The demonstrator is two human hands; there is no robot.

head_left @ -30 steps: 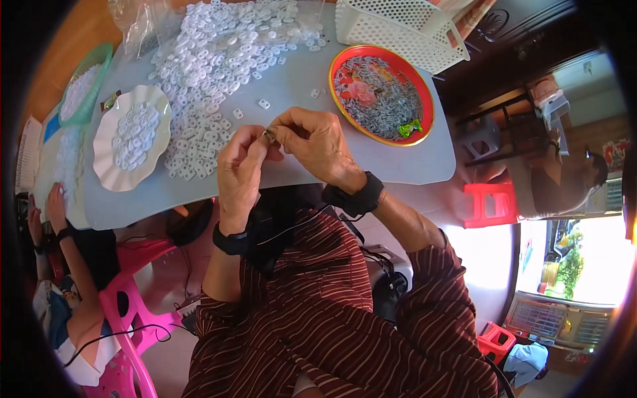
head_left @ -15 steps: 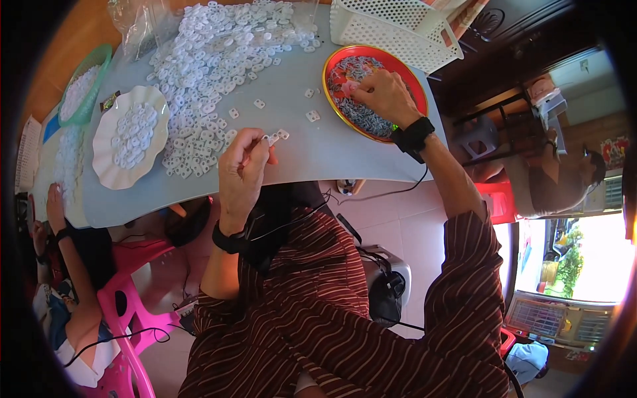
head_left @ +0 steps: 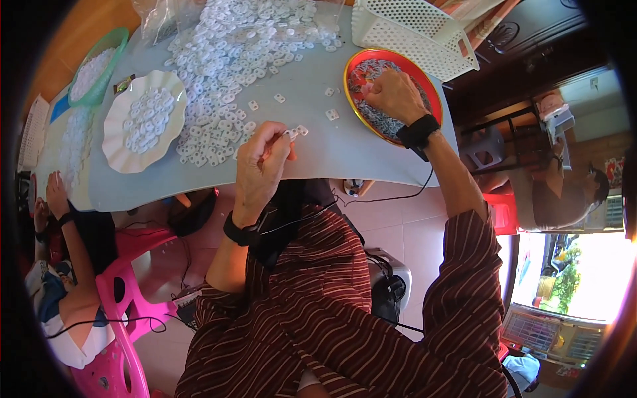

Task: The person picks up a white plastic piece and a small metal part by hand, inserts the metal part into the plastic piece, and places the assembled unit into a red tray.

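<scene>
My left hand [head_left: 260, 162] is above the table's near edge, thumb and fingers pinched on small white plastic pieces with holes [head_left: 300, 131] that stick out past the fingertips. My right hand [head_left: 398, 97] reaches into a red bowl with a gold rim [head_left: 431, 89]. Its fingers are closed at the heap of small grey metal pieces, screw-like in shape [head_left: 381, 121]; what they pinch, if anything, is hidden. Several loose white pieces [head_left: 279, 98] lie between the hands. A large heap of the same kind [head_left: 222, 66] spreads over the table to the left.
A wavy-edged white plate [head_left: 118, 147] holds more white pieces. Beyond it are a green basket [head_left: 123, 43] and a clear plastic bag [head_left: 159, 20]. A white perforated basket [head_left: 411, 36] stands behind the red bowl. Another person's hand [head_left: 57, 192] rests at the table's far left.
The view has shifted, so the table and its things appear farther right. My left hand still pinches the white pieces, and my right hand stays in the red bowl, fingers closed.
</scene>
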